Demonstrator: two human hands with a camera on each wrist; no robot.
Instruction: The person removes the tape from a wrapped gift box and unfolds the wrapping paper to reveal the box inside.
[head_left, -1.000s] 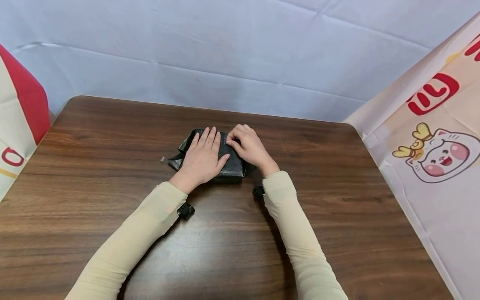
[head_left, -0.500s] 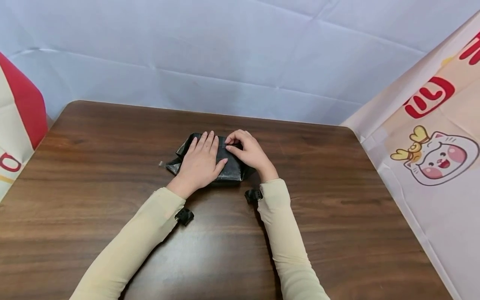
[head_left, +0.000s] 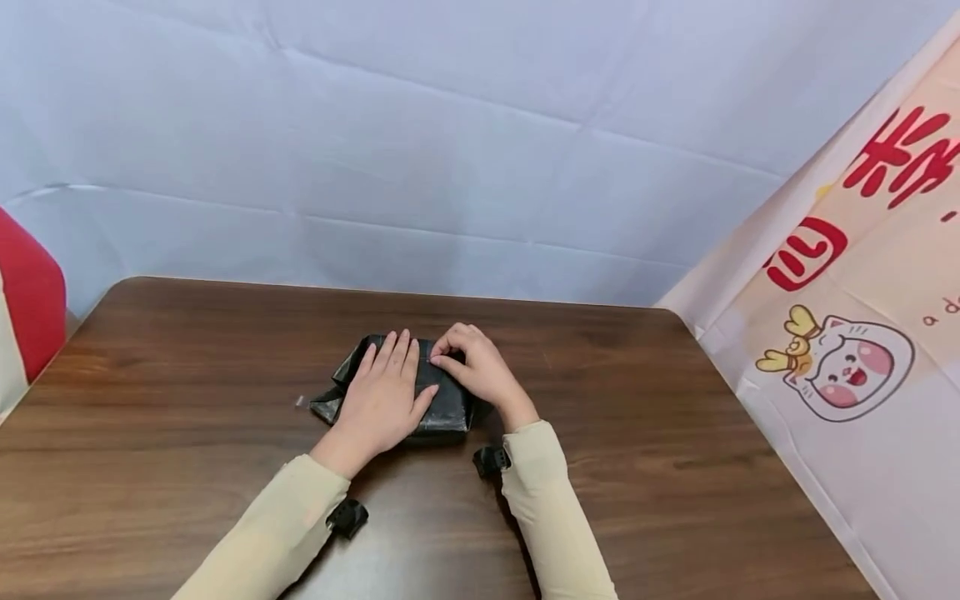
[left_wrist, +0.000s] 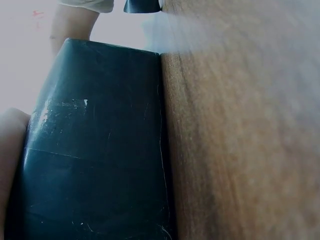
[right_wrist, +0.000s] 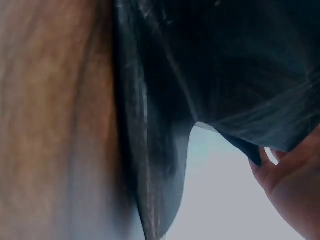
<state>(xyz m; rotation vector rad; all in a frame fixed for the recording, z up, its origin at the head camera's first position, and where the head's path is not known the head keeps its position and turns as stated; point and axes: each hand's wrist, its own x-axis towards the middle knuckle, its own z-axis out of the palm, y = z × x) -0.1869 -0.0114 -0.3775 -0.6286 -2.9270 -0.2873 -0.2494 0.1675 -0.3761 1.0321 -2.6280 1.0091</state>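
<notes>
A boxy package (head_left: 447, 408) wrapped in glossy black plastic lies on the brown wooden table. Flat on its top rests my left hand (head_left: 381, 398), fingers straight and thumb spread. My right hand (head_left: 480, 367) is at the package's upper right, thumb and index tips pinched together at the wrapping by a faint seam. What exactly lies between those tips is too small to make out. In the left wrist view the package's side (left_wrist: 100, 150) stands against the table. The right wrist view shows a loose flap of black plastic (right_wrist: 160, 175) beside the right fingers (right_wrist: 290, 175).
At the package's left end, folded plastic (head_left: 326, 406) sticks out, with a small clear scrap (head_left: 302, 402) beside it. Black wrist cameras (head_left: 347, 518) sit under both sleeves. Behind the table (head_left: 637, 500) hangs a pale cloth (head_left: 375, 150), and a printed banner (head_left: 847, 358) is at the right.
The head view has tipped upward, so table, package and hands appear lower. Both hands keep nearly the same place on the package, the right fingertips shifting only slightly.
</notes>
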